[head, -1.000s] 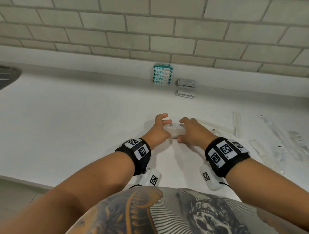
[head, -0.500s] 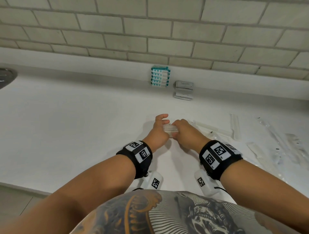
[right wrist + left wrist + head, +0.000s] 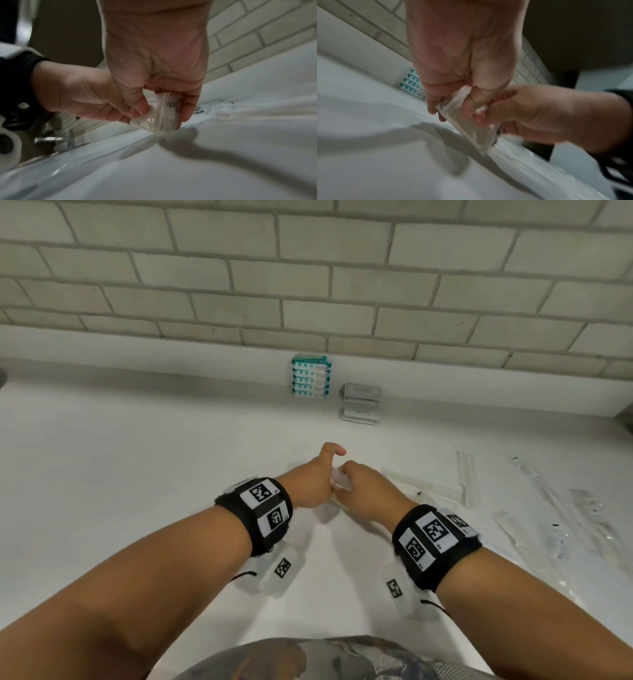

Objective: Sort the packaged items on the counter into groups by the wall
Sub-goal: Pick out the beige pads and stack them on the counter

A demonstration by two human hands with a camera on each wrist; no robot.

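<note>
Clear packets (image 3: 467, 125), hidden in the head view, are gripped by left hand (image 3: 462, 65) and right hand (image 3: 154, 65).

No readable words or numbers anywhere. Black-and-white square code markers on black wristbands (image 3: 265, 508) (image 3: 433, 537) and on white camera housings (image 3: 282, 568) (image 3: 394, 589) under wrists; tiny print beside markers illegible. Teal-and-white packs (image 3: 311, 376) by wall: print too small. Grey packs (image 3: 361, 402): same. Clear packet (image 3: 161, 115) carries dark printed marks, blurred.

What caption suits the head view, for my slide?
Both hands, left and right, hold clear packets over the counter; two stacks wait by the wall.
</note>
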